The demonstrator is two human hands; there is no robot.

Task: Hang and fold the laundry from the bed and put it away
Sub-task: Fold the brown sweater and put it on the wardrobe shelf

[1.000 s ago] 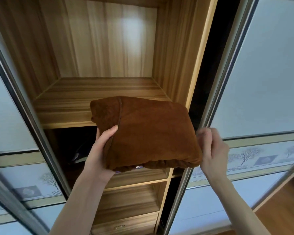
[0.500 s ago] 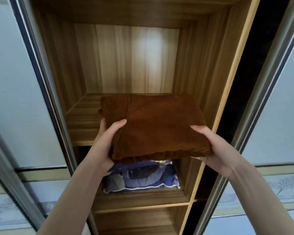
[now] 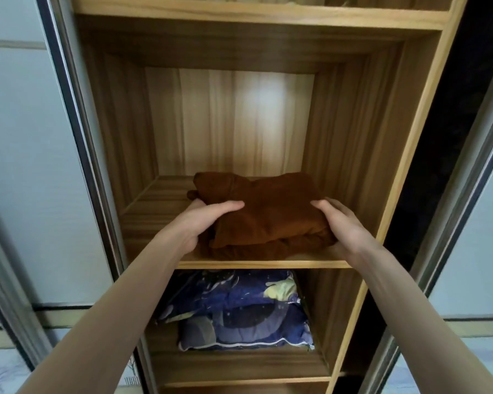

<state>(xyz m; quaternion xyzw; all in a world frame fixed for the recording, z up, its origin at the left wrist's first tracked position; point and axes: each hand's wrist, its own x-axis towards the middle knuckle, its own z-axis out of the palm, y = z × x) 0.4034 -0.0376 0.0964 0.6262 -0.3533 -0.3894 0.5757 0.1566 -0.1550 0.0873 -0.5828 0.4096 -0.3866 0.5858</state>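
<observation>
1. The folded brown garment (image 3: 268, 214) lies on the wardrobe shelf (image 3: 154, 211).
2. The left hand (image 3: 202, 223) grasps its left side.
3. The right hand (image 3: 342, 220) grasps its right side.
4. Blue patterned bedding (image 3: 239, 311) occupies the compartment below.

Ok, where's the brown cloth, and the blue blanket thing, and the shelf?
brown folded cloth (image 3: 268, 211): head view, middle of its top face, between the hands.
blue patterned bedding (image 3: 239, 308): head view, middle of its front, in the compartment below.
wooden shelf (image 3: 154, 211): head view, bare board left of the cloth.
</observation>
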